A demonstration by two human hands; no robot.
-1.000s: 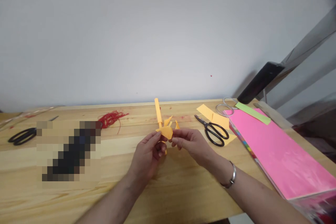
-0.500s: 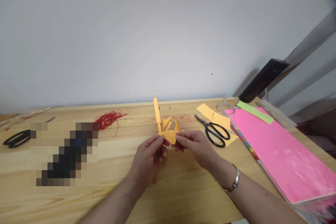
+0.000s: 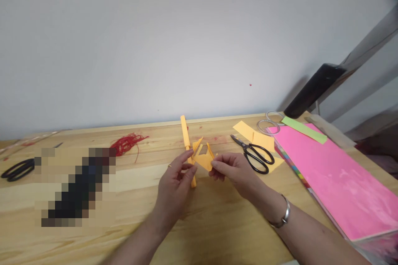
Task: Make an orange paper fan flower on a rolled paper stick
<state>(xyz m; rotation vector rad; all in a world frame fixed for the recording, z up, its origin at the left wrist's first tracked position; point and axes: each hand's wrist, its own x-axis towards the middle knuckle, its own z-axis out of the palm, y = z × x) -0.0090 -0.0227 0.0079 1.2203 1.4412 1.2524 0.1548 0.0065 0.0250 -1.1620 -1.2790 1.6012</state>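
Observation:
Between thumb and fingers of my right hand (image 3: 231,169) is a small piece of orange paper (image 3: 203,161), pinched at its right edge. My left hand (image 3: 177,178) is by the paper's left side, thumb and index finger apart; whether a fingertip touches the paper is hard to make out. A rolled orange paper tube (image 3: 184,130), with a thinner lower part, lies behind my left fingers and shows again below them. Small folded orange scraps (image 3: 209,149) are just beyond the held piece. Black-handled scissors (image 3: 253,155) lie right of my right hand on orange paper pieces (image 3: 264,141).
Pink paper sheets (image 3: 332,178) lie on the right, with a green strip (image 3: 304,129) and grey-handled scissors (image 3: 268,126) at their far end. A black cylinder (image 3: 314,91) leans behind. Leftward are red thread (image 3: 128,144), a blurred-out dark object (image 3: 77,190) and more scissors (image 3: 20,169).
My left hand has let go of the orange paper piece, its thumb and index finger parting. My right hand keeps its pinch. More of the tube's lower end now shows.

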